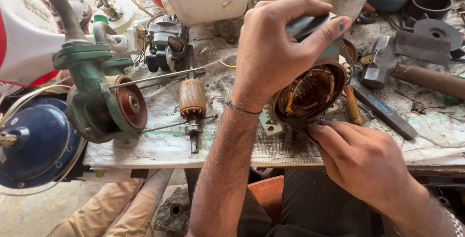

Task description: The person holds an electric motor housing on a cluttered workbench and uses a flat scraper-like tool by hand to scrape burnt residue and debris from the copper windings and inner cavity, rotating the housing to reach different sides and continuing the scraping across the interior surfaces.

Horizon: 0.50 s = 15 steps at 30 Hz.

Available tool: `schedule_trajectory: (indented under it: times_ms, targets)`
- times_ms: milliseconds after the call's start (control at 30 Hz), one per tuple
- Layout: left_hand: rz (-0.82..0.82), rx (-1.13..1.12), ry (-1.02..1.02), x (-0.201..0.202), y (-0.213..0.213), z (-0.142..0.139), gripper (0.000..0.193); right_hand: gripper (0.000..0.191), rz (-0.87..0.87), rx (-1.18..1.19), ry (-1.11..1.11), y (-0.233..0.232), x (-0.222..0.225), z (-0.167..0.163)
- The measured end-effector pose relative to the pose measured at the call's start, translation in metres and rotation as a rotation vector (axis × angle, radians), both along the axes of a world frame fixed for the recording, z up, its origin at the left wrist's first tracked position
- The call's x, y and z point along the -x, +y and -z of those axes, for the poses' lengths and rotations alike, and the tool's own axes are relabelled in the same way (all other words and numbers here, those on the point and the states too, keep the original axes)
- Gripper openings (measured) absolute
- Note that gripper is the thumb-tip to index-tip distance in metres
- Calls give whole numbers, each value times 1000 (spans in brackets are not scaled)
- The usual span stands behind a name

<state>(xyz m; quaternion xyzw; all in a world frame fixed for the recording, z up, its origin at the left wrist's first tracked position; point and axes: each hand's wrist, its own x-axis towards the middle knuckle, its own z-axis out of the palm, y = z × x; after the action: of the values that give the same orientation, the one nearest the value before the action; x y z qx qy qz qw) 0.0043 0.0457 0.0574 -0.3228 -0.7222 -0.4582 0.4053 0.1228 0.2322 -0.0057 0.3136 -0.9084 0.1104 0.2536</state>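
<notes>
Right of centre of the frame, above the desk (160, 150): motor stator (310, 94) with copper windings, gripped from above by left hand (276, 48), fingers (334, 26) clamped over its housing; right hand (363, 159) pinched together at lower rim. Judged heavy, rigid, metal shell safe to grasp; windings delicate, best left untouched. Left of centre, flat on desk: rotor (193, 103); further left, green pump body (101, 96); hammer (411, 72) at right.

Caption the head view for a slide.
Left hand and right hand hold a motor stator with copper windings over a cluttered workbench, a rotor lying nearby.
</notes>
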Motion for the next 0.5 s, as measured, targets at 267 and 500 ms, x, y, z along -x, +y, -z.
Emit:
schedule_trajectory:
  times_ms: [267,500]
  targets:
    - [40,4,-51,16,-3,-4,32,25,197,268,-209,35,-18,-14]
    - [6,61,-17,15,-10,-8,38,24,225,347,-274,37,-25,-12]
